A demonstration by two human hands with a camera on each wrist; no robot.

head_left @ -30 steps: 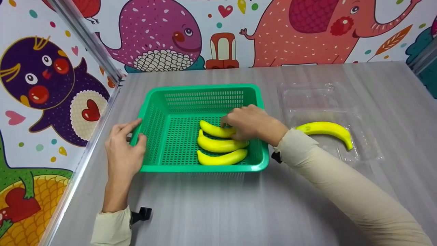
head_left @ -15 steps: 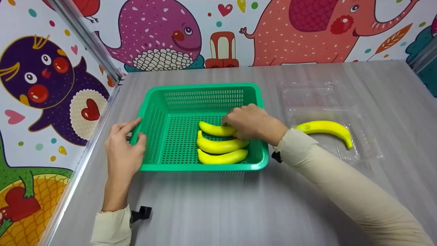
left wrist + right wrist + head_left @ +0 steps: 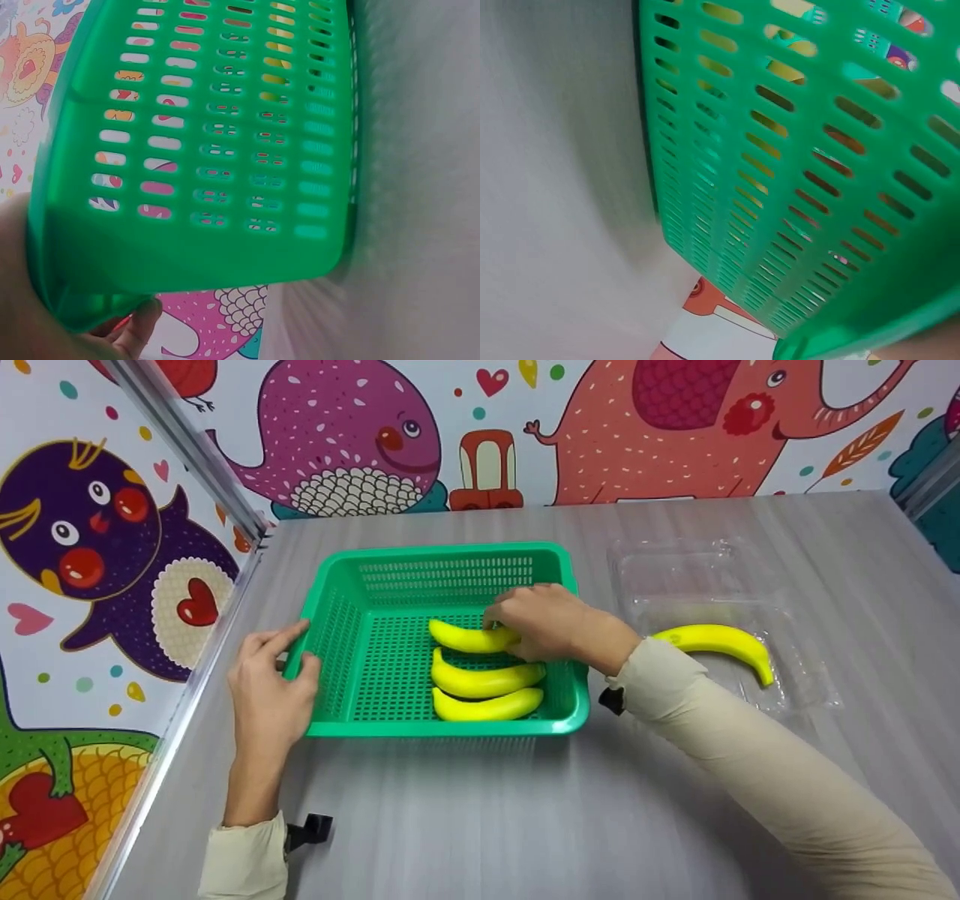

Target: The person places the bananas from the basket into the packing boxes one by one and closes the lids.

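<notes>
The green basket [image 3: 442, 729] stands between my hands, the clear container [image 3: 675, 564] right of my right hand [image 3: 547, 619]; my left hand [image 3: 272, 682] pinches the basket's rim, my right grips the farthest banana [image 3: 463, 638] inside, two other bananas [image 3: 486, 681] lie nearer me, and one more banana [image 3: 720, 640] rests in the container. Done well, I judge, this calls for a steady rim and the held banana laid parallel to its neighbours. The left wrist view adds the basket's slotted outer wall [image 3: 195, 259] and a fingertip [image 3: 140, 328] at the rim, but not the right-hand grip visible in the head view.
</notes>
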